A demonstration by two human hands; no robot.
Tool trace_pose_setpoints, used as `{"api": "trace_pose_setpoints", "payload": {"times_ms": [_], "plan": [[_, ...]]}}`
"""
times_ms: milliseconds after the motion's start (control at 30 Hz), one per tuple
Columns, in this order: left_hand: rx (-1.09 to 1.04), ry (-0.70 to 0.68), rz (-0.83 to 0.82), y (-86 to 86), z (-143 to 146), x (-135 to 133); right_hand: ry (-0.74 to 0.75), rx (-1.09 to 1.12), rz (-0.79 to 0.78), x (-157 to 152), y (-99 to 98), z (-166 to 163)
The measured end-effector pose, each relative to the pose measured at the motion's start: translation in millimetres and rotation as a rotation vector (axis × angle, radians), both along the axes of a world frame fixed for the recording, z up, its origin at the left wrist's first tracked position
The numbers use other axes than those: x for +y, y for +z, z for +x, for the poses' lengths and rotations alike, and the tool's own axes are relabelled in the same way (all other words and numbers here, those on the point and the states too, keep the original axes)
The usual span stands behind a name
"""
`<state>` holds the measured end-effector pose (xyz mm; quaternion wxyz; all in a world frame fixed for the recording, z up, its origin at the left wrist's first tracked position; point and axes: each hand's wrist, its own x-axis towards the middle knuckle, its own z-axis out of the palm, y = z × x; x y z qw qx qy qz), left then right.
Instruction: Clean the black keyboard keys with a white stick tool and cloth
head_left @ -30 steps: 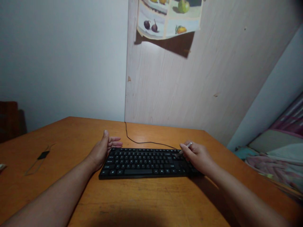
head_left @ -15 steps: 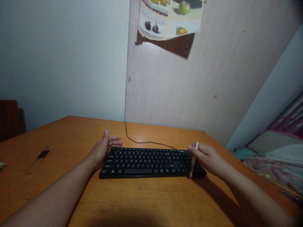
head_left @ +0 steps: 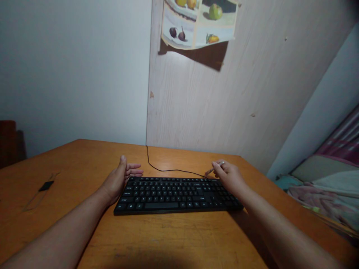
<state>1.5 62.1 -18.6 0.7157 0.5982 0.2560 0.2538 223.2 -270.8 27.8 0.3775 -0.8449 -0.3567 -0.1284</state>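
A black keyboard [head_left: 168, 196] lies flat on the wooden table in front of me. At its left end rests my left hand [head_left: 117, 179], thumb up and fingers stretched out past the back corner, holding nothing. My right hand [head_left: 227, 175] is above the keyboard's back right corner, covering part of the number keys. Between its thumb and fingers is a slim brush-like stick [head_left: 211, 172] with a pale end, tilted down to the left towards the back edge. Its exact kind is too small to tell.
A thin black cable [head_left: 168, 170] runs from the keyboard's back to the wall edge. On the left of the wooden table [head_left: 157, 239] lies a small black piece with a thin loop [head_left: 46, 185]. A fruit poster [head_left: 196, 22] hangs above; bedding [head_left: 316, 194] is at right.
My right hand has moved left and back with the stick, from the keyboard's front right to its back edge. The stick has swung from nearly upright to slanted. My left hand stays at the left end.
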Motion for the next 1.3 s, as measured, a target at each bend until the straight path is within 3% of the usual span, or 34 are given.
{"api": "trace_pose_setpoints", "payload": {"times_ms": [267, 433, 567, 967, 1133, 1300], "plan": [[0.005, -0.01, 0.016, -2.4, 1, 2, 0.134, 0.028, -0.1, -25, 2.6, -17], [-0.002, -0.013, 0.015, -1.2, 0, 0, 0.229, 0.255, -0.167, -51, 15.1, -35], [0.0, -0.016, 0.01, -2.3, 0, 1, 0.217, 0.369, -0.125, -61, 21.5, -39], [0.01, -0.018, 0.0, -0.4, -1, 1, 0.002, 0.136, 0.035, -28, -5.1, 14], [0.01, -0.016, 0.01, -0.6, 0, 1, 0.017, 0.114, 0.063, -19, -4.9, 13], [0.017, -0.01, 0.017, -1.9, 1, 3, 0.093, 0.062, -0.05, -34, -7.4, 2]]}}
